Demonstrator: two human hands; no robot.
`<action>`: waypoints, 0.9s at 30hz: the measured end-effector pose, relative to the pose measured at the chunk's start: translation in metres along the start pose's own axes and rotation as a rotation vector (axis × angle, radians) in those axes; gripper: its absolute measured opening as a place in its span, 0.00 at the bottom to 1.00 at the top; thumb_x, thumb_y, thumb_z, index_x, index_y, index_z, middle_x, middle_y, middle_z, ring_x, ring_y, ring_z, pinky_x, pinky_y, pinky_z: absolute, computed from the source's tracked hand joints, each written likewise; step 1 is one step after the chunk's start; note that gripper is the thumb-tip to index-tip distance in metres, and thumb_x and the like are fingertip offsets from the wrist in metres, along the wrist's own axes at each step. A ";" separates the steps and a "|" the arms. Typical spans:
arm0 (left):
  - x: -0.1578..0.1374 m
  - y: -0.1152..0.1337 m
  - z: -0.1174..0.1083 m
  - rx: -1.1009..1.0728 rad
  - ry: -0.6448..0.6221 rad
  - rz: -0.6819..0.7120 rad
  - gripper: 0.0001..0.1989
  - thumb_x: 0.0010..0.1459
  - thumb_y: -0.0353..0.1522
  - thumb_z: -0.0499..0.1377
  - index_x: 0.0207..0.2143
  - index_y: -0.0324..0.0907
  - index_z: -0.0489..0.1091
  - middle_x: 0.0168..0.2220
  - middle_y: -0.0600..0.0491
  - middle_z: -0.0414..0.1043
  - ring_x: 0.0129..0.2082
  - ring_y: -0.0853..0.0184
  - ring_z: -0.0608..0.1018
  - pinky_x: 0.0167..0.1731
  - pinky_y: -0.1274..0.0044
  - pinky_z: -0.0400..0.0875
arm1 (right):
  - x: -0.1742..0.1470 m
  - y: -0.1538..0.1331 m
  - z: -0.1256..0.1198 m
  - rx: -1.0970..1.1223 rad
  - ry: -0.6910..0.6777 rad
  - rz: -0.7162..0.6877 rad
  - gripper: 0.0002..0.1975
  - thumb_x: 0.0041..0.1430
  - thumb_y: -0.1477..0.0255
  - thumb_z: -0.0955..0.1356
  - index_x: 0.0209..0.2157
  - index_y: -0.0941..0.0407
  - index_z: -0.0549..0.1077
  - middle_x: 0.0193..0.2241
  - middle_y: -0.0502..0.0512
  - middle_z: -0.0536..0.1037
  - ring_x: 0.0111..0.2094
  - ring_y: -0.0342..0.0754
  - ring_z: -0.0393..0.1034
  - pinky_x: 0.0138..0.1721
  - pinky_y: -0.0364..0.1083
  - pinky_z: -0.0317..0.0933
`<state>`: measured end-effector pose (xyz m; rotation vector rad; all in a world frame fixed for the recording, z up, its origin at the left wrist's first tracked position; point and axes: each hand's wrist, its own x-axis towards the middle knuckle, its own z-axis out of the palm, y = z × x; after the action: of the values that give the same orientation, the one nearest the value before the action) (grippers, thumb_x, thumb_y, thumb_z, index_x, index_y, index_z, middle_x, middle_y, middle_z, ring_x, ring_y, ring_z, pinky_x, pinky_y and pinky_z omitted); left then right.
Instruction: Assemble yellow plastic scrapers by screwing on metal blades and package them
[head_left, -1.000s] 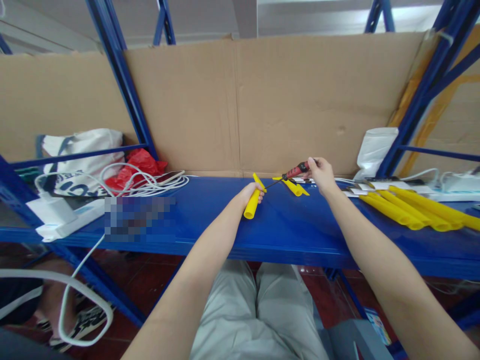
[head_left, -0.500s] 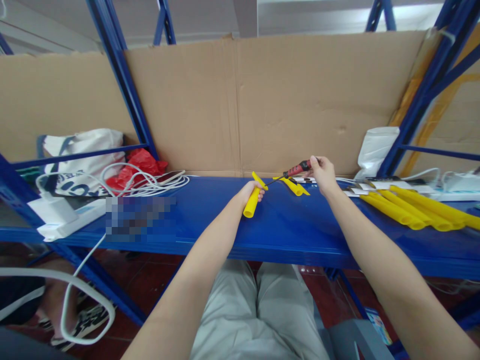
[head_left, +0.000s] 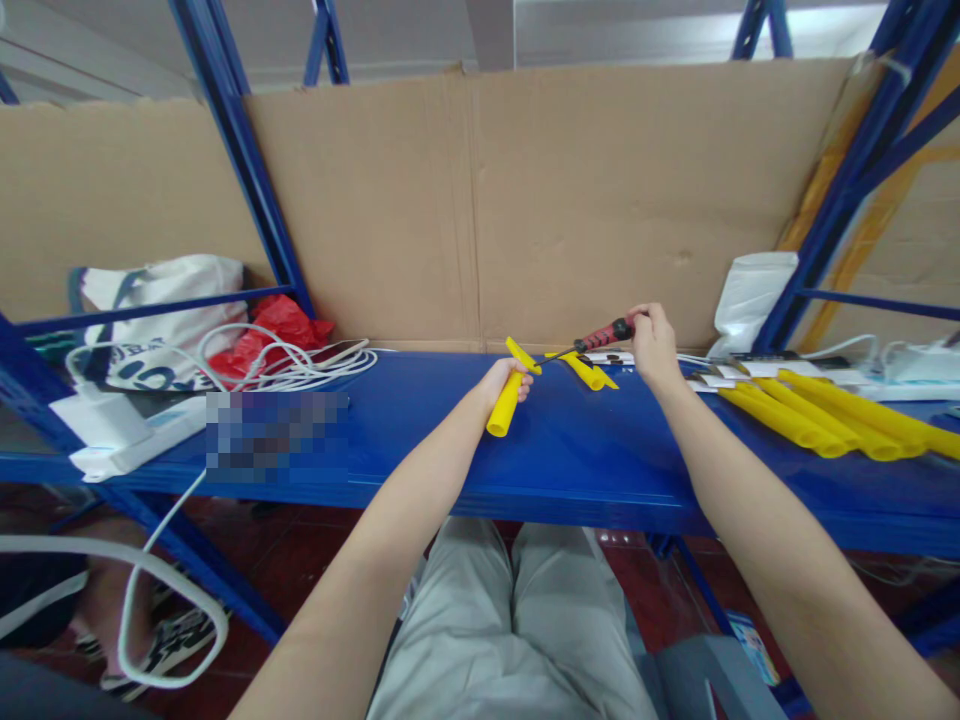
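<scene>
My left hand [head_left: 510, 384] is closed around a yellow tube-shaped piece [head_left: 502, 408], its open end tilted toward me and a flat yellow cross part [head_left: 522, 353] at its far end. In my right hand [head_left: 654, 340] is the end of a red and black screwdriver [head_left: 602, 336], pinched by the fingers. Its thin shaft slants down to the left and meets the yellow piece near the cross part; the exact contact is too small to make out. Just behind the shaft, a second yellow piece of the same kind [head_left: 586, 373] lies on the blue shelf [head_left: 420, 420].
Several yellow tubes [head_left: 832, 420] lie at the right, by a white pouch [head_left: 752, 300]. On the left are a white power strip [head_left: 142, 440], coiled white cables [head_left: 315, 368], a red plastic bag [head_left: 281, 325] and a cloth bag [head_left: 172, 310]. Cardboard [head_left: 600, 200] stands along the back.
My right hand and the screwdriver have shifted slightly to the right, and the fingers have changed position on the handle end. My left hand still holds the yellow piece in nearly the same place.
</scene>
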<state>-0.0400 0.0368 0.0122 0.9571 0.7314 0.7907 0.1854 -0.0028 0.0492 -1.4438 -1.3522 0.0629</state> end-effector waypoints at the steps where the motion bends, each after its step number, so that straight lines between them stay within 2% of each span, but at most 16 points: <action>1: 0.000 0.000 0.000 0.000 0.000 0.005 0.10 0.45 0.25 0.49 0.33 0.39 0.62 0.14 0.59 0.53 0.09 0.74 0.56 0.09 0.83 0.51 | -0.002 -0.001 -0.001 -0.065 0.062 -0.045 0.13 0.64 0.64 0.55 0.39 0.55 0.66 0.36 0.59 0.73 0.42 0.51 0.68 0.40 0.45 0.61; 3: -0.001 0.001 0.001 0.007 0.006 0.012 0.10 0.46 0.25 0.49 0.33 0.39 0.63 0.14 0.59 0.53 0.09 0.73 0.56 0.09 0.83 0.51 | -0.005 -0.002 -0.001 -0.179 0.133 -0.084 0.14 0.64 0.61 0.57 0.35 0.55 0.67 0.32 0.60 0.72 0.42 0.53 0.68 0.41 0.46 0.60; 5: -0.002 0.002 0.001 0.026 0.023 0.010 0.09 0.47 0.25 0.48 0.33 0.38 0.63 0.13 0.58 0.54 0.09 0.73 0.57 0.09 0.83 0.51 | -0.005 -0.003 0.001 -0.205 0.131 -0.077 0.13 0.63 0.62 0.58 0.33 0.56 0.66 0.31 0.59 0.72 0.41 0.53 0.68 0.42 0.47 0.59; 10: -0.001 0.002 0.003 0.048 0.057 0.017 0.06 0.47 0.26 0.48 0.30 0.40 0.61 0.12 0.58 0.54 0.08 0.73 0.57 0.08 0.82 0.51 | -0.005 -0.003 0.004 -0.048 0.143 -0.084 0.07 0.61 0.67 0.60 0.36 0.56 0.66 0.36 0.57 0.73 0.41 0.47 0.67 0.43 0.43 0.58; 16: -0.001 0.001 0.005 0.076 0.085 0.009 0.03 0.47 0.26 0.48 0.26 0.43 0.58 0.12 0.59 0.53 0.08 0.73 0.56 0.08 0.82 0.51 | -0.007 -0.006 0.000 -0.095 0.158 -0.062 0.14 0.62 0.59 0.59 0.35 0.55 0.66 0.31 0.56 0.72 0.40 0.50 0.67 0.42 0.45 0.59; 19: -0.001 0.000 0.006 0.094 0.087 -0.004 0.03 0.48 0.27 0.48 0.25 0.43 0.57 0.12 0.59 0.53 0.08 0.73 0.56 0.07 0.82 0.51 | -0.003 -0.003 0.003 -0.021 0.187 -0.087 0.12 0.60 0.60 0.61 0.35 0.55 0.65 0.33 0.55 0.72 0.39 0.47 0.66 0.42 0.44 0.59; 22: 0.000 -0.003 0.006 0.112 0.073 -0.005 0.03 0.47 0.27 0.49 0.25 0.43 0.56 0.12 0.59 0.53 0.08 0.73 0.57 0.07 0.82 0.51 | 0.002 0.004 0.009 0.071 0.200 -0.144 0.14 0.58 0.58 0.63 0.35 0.55 0.65 0.31 0.53 0.70 0.35 0.46 0.65 0.39 0.45 0.59; 27: 0.003 -0.006 0.007 0.167 0.109 0.006 0.04 0.45 0.26 0.49 0.25 0.43 0.56 0.12 0.60 0.53 0.07 0.73 0.57 0.07 0.82 0.52 | 0.005 0.011 0.012 0.082 0.231 -0.193 0.20 0.56 0.51 0.62 0.29 0.54 0.64 0.23 0.50 0.66 0.29 0.47 0.62 0.35 0.47 0.58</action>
<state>-0.0312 0.0342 0.0088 1.0728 0.9003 0.8004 0.1867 0.0114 0.0397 -1.2070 -1.2755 -0.1675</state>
